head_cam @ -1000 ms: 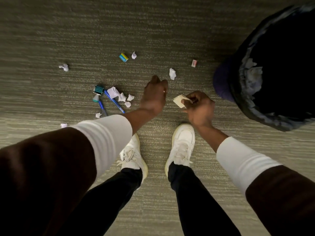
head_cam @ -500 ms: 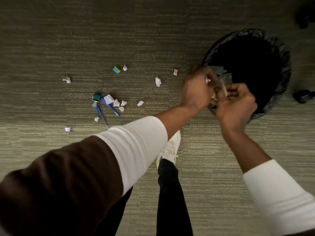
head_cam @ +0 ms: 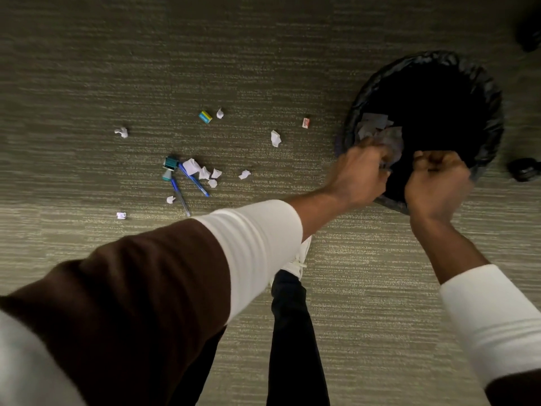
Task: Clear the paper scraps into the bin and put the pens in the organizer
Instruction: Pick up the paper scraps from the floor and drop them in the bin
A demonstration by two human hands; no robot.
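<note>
The black-lined bin stands at the upper right with pale paper inside it. My left hand hovers over the bin's near rim, fingers curled against a blurred grey paper scrap. Beside it, over the bin mouth, my right hand is a closed fist with nothing showing in it. Two blue pens lie on the carpet to the left among several white paper scraps. Other scraps lie scattered. No organizer is in view.
A teal stamp-like item, a yellow-teal eraser and a small red-white box lie on the grey carpet. Dark chair casters sit right of the bin. My white shoe is below my left arm.
Both hands rose from the floor with a paper piece and swung right to the bin. Since half a second ago they have parted over the bin mouth.
</note>
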